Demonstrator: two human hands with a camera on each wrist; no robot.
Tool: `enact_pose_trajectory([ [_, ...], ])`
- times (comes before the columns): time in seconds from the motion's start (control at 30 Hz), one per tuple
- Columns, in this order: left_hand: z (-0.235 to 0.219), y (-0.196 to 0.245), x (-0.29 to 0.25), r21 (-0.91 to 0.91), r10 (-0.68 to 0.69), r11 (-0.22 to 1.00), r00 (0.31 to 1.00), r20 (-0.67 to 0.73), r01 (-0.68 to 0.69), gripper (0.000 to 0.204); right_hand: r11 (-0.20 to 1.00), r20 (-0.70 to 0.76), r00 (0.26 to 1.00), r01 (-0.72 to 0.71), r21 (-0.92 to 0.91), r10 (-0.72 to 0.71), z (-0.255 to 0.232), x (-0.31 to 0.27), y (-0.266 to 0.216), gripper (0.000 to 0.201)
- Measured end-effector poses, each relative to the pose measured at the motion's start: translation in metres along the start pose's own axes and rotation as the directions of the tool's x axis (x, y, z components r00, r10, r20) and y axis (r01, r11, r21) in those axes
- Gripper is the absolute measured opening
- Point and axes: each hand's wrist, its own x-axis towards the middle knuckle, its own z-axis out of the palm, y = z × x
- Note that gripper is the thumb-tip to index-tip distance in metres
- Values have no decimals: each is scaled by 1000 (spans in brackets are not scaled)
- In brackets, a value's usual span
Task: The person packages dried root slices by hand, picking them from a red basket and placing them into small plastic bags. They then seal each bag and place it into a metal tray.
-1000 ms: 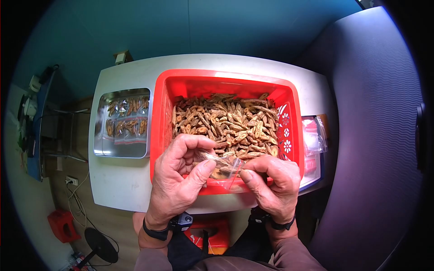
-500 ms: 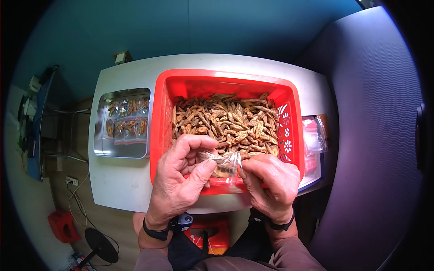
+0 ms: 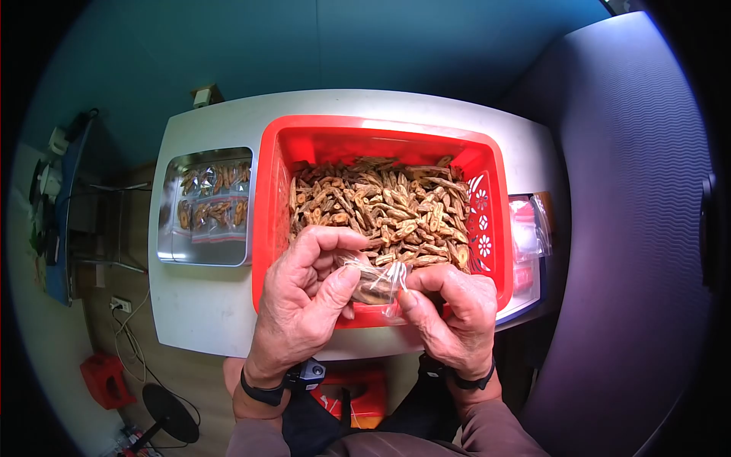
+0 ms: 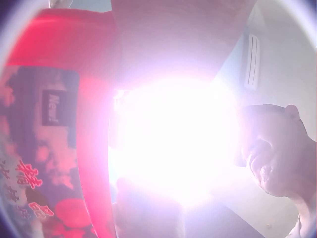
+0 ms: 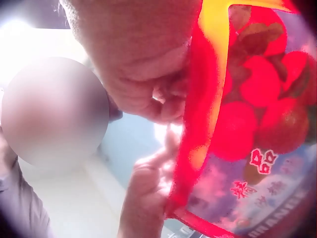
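In the head view, a small clear zip bag point(image 3: 375, 288) with brown dried slices inside is held between both hands, over the near rim of a red plastic basket point(image 3: 268, 228). My left hand point(image 3: 304, 301) grips the bag's left end between thumb and curled fingers. At the other end, my right hand point(image 3: 457, 308) pinches the crumpled top edge between thumb and forefinger. Behind the hands, dried root slices point(image 3: 388, 206) fill the basket. The right wrist view shows the right hand point(image 5: 133, 74) from below; strong glare washes out much of the left wrist view.
Left of the basket stands a metal tray point(image 3: 183, 250) holding several filled bags point(image 3: 217, 213). At the right, a shallow box point(image 3: 529, 293) carries packs of clear bags point(image 3: 525, 236). All stand on a white table point(image 3: 198, 305), with a dark padded panel point(image 3: 624, 228) further right.
My right fingers have shifted and turned at the bag's mouth. Its red-striped edge, flat earlier, now looks bunched and folded. The left hand keeps its hold nearly unmoved.
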Motion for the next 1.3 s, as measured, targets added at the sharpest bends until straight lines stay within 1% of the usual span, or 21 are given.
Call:
enact_pose_trajectory([
  [0.03,1,0,0,-2,0,1000,1000,-13,0,26,1000,0,1000,0,0,0,2,0,1,10],
  [0.1,2,0,0,-4,0,1000,1000,-25,0,27,999,-19,999,50,-16,-50,3,-1,2,10],
  [0.2,1,0,0,-17,-12,1000,999,-32,12,27,997,-6,998,67,-46,-67,2,0,2,9],
  [0.33,0,2,0,-28,-25,999,1000,-12,25,31,997,18,997,72,-36,-72,0,0,4,10],
  [0.4,0,2,0,-26,-35,999,999,-7,35,34,989,35,993,114,-93,-111,1,0,6,10],
  [0.47,-1,-2,1,-36,45,998,998,39,-44,41,988,41,992,123,-99,-119,0,1,6,11],
  [0.53,0,-5,1,-62,53,997,997,49,-50,44,986,48,991,130,-103,-126,1,2,5,11],
  [0.6,1,-4,1,-88,61,995,996,58,-55,47,990,11,991,133,-48,-132,2,3,5,12],
  [0.63,1,-1,1,-113,40,993,997,66,-32,48,990,10,991,133,-49,-133,2,3,4,12],
  [0.7,0,0,1,-138,18,990,997,75,-8,49,998,27,998,57,-7,-56,0,4,1,12],
  [0.77,-7,-4,1,-151,57,988,983,177,-30,46,999,36,998,45,27,-46,0,3,1,14],
  [0.8,-8,-6,2,-151,59,988,983,177,-32,46,998,45,998,33,61,-36,0,2,0,16],
  [0.87,-9,-7,2,-199,69,979,990,126,-43,45,998,51,998,18,57,-21,0,2,-2,19],
  [0.93,-9,-7,2,-204,75,978,990,116,-50,45,999,58,998,2,54,-5,-2,3,-5,22],
  [1.0,-8,-7,3,-209,77,976,991,107,-53,44,999,121,992,29,38,-34,-5,5,-7,27],
  [1.07,-6,-7,3,-223,110,971,989,103,-85,44,999,112,993,36,18,-37,-1,4,-4,23],
  [1.13,-6,-6,3,-221,108,972,989,106,-83,44,983,61,985,168,-68,-164,3,2,4,19],
  [1.2,-7,-6,4,-219,107,972,989,106,-81,44,986,39,986,163,-39,-161,4,1,5,15],
  [1.27,-8,-8,4,-220,108,972,989,103,-83,44,995,34,994,104,14,-104,1,0,3,14],
  [1.3,-8,-7,4,-220,107,972,989,103,-83,44,995,33,994,103,15,-104,1,0,2,14],
])
